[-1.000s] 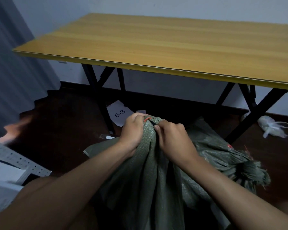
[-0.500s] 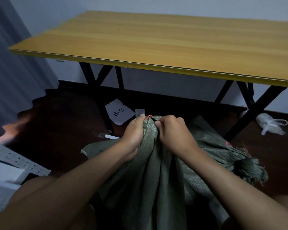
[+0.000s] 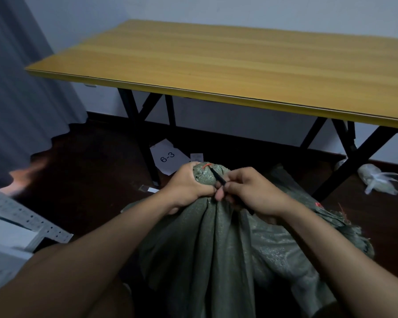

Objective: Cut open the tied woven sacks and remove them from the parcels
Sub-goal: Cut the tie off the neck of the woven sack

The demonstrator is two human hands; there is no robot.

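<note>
L hand [image 3: 189,183] fists sack neck [image 3: 205,174], R hand [image 3: 251,191] w/ blade [image 3: 217,177]

Dim, bluish light leaves my floor [image 3: 83,180] nearly black apart from one warm orange glow by the curtain [image 3: 21,99], the worktop [image 3: 239,65] catches the most brightness, and the wide lens bows its edges and softens my forearms at the frame's bottom.

The single head-worn camera looked forward and down from the person's own eye level, close over both forearms. It faced a wooden surface [image 3: 239,65] against the wall, with the dark floor [image 3: 83,180] beneath filling the lower frame.
</note>
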